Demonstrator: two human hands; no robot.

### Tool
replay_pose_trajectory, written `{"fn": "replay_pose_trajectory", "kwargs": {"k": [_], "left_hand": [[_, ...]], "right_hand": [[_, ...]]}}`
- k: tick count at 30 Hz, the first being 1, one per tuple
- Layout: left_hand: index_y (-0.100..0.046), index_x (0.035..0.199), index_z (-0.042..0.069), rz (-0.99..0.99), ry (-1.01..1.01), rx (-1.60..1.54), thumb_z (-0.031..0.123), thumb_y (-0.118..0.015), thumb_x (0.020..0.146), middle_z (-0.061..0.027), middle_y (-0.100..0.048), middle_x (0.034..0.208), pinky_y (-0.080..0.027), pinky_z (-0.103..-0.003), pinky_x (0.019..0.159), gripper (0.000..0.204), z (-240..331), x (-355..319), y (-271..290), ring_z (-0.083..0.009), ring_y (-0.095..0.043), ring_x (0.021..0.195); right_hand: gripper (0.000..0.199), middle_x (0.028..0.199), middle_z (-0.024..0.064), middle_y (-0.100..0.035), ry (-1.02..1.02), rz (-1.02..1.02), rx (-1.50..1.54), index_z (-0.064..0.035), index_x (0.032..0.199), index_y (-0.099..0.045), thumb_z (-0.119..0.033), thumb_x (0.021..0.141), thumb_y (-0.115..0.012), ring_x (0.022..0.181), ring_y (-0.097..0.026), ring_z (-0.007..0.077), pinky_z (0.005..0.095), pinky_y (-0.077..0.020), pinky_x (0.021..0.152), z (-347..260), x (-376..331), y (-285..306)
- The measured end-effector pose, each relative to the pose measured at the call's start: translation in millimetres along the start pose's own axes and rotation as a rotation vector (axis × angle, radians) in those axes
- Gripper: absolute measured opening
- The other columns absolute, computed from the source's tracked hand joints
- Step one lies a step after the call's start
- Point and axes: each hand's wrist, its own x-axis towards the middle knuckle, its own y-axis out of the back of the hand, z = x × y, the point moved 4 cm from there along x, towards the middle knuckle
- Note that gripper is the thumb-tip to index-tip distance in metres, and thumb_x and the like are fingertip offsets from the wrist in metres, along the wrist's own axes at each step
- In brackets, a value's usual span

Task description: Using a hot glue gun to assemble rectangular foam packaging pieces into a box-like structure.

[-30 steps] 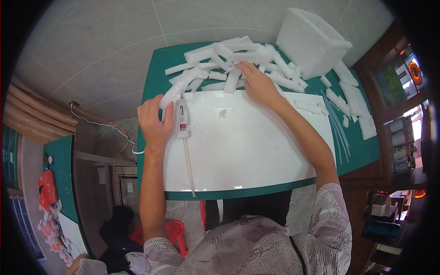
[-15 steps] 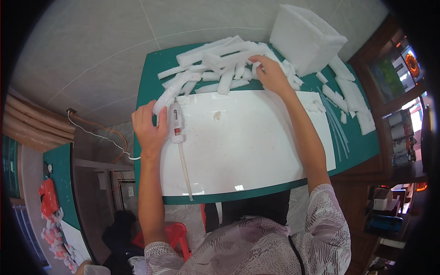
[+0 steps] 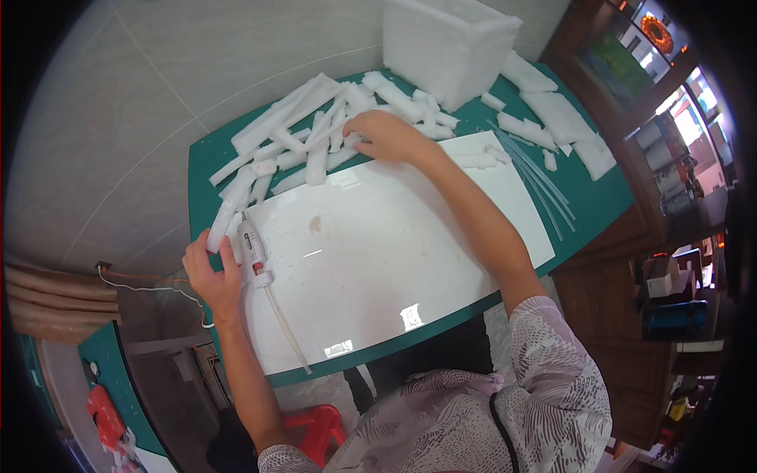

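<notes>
My left hand (image 3: pixel 214 272) is at the left edge of the table, its thumb and fingers around the lower end of a white foam strip (image 3: pixel 229 206) that leans toward the pile. Beside that hand a white glue gun (image 3: pixel 251 243) lies on the white board (image 3: pixel 371 260), a long glue stick (image 3: pixel 287 329) trailing from its back end. At the far side my right hand (image 3: pixel 388 135) reaches into the heap of foam pieces, fingers and thumb curled on a thin foam strip (image 3: pixel 325 137); the fingertips are partly hidden among the white pieces.
Behind the heap stands a white foam box (image 3: pixel 449 55). Flat foam slabs (image 3: pixel 557 117) and several clear glue sticks (image 3: pixel 540 183) lie on the green tabletop (image 3: pixel 603 197) at the right. A wooden cabinet (image 3: pixel 599 268) borders the right side; a red stool (image 3: pixel 318 430) stands below.
My view has swung, so the table appears tilted and further left. My right hand stays at the foam heap, where some strips have shifted; my left hand keeps its foam strip.
</notes>
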Motion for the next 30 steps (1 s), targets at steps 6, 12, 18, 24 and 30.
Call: {"fn": "replay_pose_trajectory", "kwargs": {"k": [6,12,18,24,30], "left_hand": [[-0.065,0.111,0.000,-0.012,0.037,-0.012,0.012,-0.072,0.088,-0.0108,-0.063,0.095,-0.045,-0.038,0.075,0.027,3.5,1.7,-4.1,-0.0256,-0.054,0.083],[-0.065,0.113,-0.001,-0.023,0.044,-0.026,0.012,-0.072,0.089,-0.0111,-0.063,0.096,-0.046,-0.037,0.076,0.028,0.0,0.8,-3.2,-0.0251,-0.055,0.084],[-0.066,0.115,-0.001,-0.065,0.083,-0.093,0.007,-0.072,0.087,-0.0117,-0.064,0.100,-0.047,-0.035,0.078,0.030,1.7,2.6,-1.8,-0.0231,-0.057,0.087],[-0.066,0.117,0.001,-0.173,0.105,-0.262,0.001,-0.072,0.082,-0.0120,-0.063,0.110,-0.048,-0.032,0.079,0.035,21.4,10.0,-3.7,-0.0220,-0.058,0.089],[-0.066,0.118,0.002,-0.208,0.090,-0.273,-0.001,-0.073,0.080,-0.0114,-0.062,0.114,-0.049,-0.031,0.080,0.038,26.5,7.2,-4.7,-0.0204,-0.058,0.088]], "right_hand": [[0.039,0.103,0.0162,-0.072,-0.252,0.495,-0.258,-0.0102,0.117,-0.067,-0.025,0.081,-0.073,0.092,-0.068,0.0348,0.0383,-0.0536,0.084,71.5,-24.7,41.0],[0.058,0.111,0.0168,-0.068,-0.490,0.245,0.313,-0.0087,0.129,-0.062,-0.030,0.078,-0.076,0.097,-0.067,0.0319,0.0368,-0.0531,0.087,117.9,-32.7,51.1],[0.047,0.114,0.0097,-0.066,-0.528,0.208,0.724,-0.0082,0.136,-0.057,-0.025,0.092,-0.066,0.098,-0.067,0.0183,0.0304,-0.0526,0.084,111.9,-42.5,77.0],[0.050,0.122,0.0097,-0.064,-0.424,0.183,0.923,-0.0071,0.144,-0.048,-0.024,0.099,-0.060,0.099,-0.066,0.0176,0.0251,-0.0527,0.084,92.1,-46.4,95.0],[0.051,0.123,0.0133,-0.066,-0.291,0.453,1.151,-0.0110,0.145,-0.045,-0.026,0.099,-0.062,0.087,-0.070,0.0177,0.0215,-0.0537,0.071,78.0,-44.7,115.7]]}}
